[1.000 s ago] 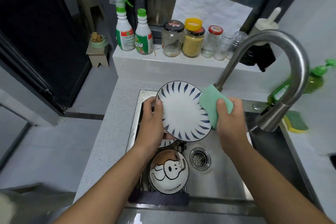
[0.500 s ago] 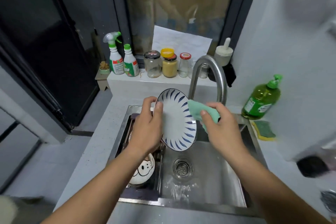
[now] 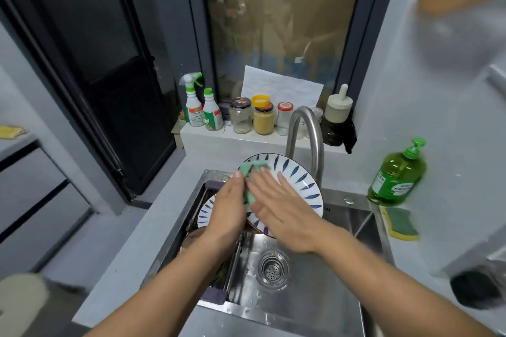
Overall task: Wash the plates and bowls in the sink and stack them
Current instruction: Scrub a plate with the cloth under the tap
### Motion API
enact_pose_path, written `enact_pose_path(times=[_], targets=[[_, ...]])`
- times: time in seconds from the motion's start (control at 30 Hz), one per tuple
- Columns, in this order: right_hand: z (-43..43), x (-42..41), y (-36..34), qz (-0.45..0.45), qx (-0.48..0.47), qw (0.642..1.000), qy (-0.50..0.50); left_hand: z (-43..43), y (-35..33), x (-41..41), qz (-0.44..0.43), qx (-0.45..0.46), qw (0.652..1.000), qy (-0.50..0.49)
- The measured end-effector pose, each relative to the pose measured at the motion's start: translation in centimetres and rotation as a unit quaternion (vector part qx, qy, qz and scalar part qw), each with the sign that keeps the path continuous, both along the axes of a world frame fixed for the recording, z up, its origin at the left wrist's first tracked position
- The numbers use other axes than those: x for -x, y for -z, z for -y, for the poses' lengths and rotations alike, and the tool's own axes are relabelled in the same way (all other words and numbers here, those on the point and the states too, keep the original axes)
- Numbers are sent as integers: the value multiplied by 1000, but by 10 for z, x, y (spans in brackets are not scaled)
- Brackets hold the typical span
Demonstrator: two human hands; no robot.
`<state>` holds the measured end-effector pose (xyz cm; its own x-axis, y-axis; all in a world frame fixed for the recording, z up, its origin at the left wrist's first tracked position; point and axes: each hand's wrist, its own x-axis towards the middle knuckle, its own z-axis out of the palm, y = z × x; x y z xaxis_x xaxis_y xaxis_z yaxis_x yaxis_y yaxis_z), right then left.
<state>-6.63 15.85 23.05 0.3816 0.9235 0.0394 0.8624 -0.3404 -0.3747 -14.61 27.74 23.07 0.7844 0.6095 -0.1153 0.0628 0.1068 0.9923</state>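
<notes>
Gripping the plate [image 3: 297,176] by its 9 o'clock rim with left hand [image 3: 227,212], tilted over the sink [image 3: 315,304]; pressing green cloth [image 3: 249,198] against it with right hand [image 3: 283,209], fingers straight (second plate [image 3: 206,213] at 8 o'clock).

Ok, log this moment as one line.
step: wiping plate | left hand: holds plate over sink | right hand: flat, presses cloth on plate | other plate: in sink, left

The left hand [image 3: 228,213] grips the blue-leaf plate [image 3: 297,176] by its left rim, tilted over the sink [image 3: 315,304]; the right hand [image 3: 284,216] lies flat, fingers straight, pressing the green cloth [image 3: 257,165] on the plate's face; under the left hand lies a second plate [image 3: 206,213]; beyond the right fingertips rises the faucet [image 3: 304,134].
</notes>
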Motion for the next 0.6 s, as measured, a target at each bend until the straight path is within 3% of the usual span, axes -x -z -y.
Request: enact_pose_path(times=[0.17, 0.3, 0.37, 0.47, 0.6], targets=[[26, -15, -2, 69, 77, 991, 80, -11, -3, 3, 16, 19, 999, -49], [-6, 2, -9, -70, 27, 988, 135, -12, 2, 3, 31, -15, 999, -24], [-25, 6, -17, -85, -4, 991, 104, -16, 0, 1, 29, -27, 999, -23], [-26, 17, -23, -74, -27, 997, -25, -35, -10, 0, 44, -8, 999, -30], [5, 14, -23, 48, 23, 994, -99, -64, -23, 7, 65, -19, 996, -61]])
